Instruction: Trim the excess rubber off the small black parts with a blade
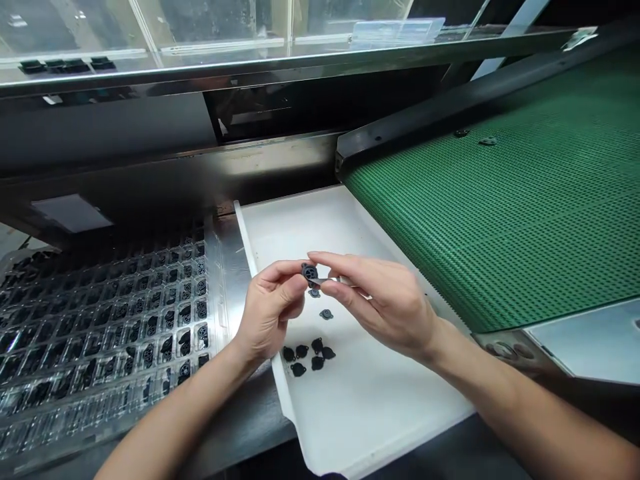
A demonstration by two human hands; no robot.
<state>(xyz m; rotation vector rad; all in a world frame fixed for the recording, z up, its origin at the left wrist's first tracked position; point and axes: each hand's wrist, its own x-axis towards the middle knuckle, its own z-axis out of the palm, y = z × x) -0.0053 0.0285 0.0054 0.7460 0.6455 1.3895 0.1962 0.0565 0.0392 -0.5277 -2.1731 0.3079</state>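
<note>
My left hand pinches a small black round part between thumb and forefinger, held above the white tray. My right hand meets it from the right, fingertips touching the same part and gripping a thin metal tool. Two loose black parts lie on the tray just under the hands. A cluster of several more black parts sits lower on the tray, near my left wrist.
A clear blister tray with rows of pockets holding black parts lies to the left. A green conveyor belt slopes up on the right, with two parts on it far up. A dark machine housing runs across the back.
</note>
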